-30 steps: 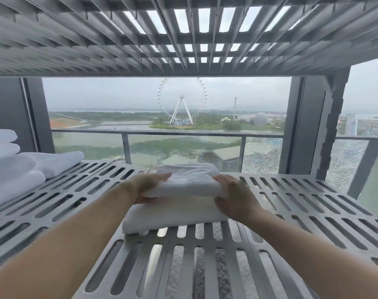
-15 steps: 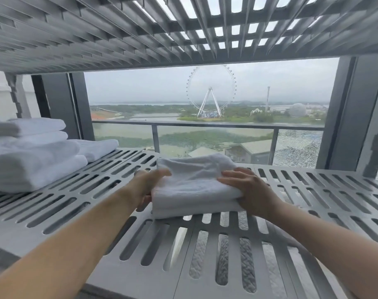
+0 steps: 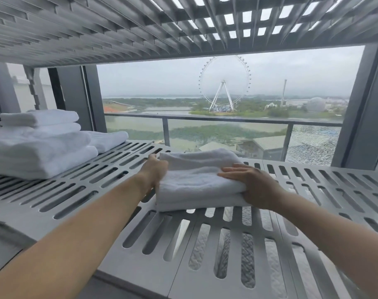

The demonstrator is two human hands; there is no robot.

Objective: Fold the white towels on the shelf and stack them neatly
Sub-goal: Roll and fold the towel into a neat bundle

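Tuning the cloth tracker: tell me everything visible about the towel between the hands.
The towel is white, terry-like cloth, folded into a thick rectangular bundle with several layers showing along its near edge. It lies flat on the grey slotted shelf, to the right of the towel stack. The left hand presses its left end, fingers hidden. The right hand lies on its right end, fingers straight on top, thumb at the near edge.

Bare left hand [image 3: 155, 172], bare right hand [image 3: 257, 184]; left forearm [image 3: 86, 231] and right forearm [image 3: 339, 231] uncovered to frame edge.
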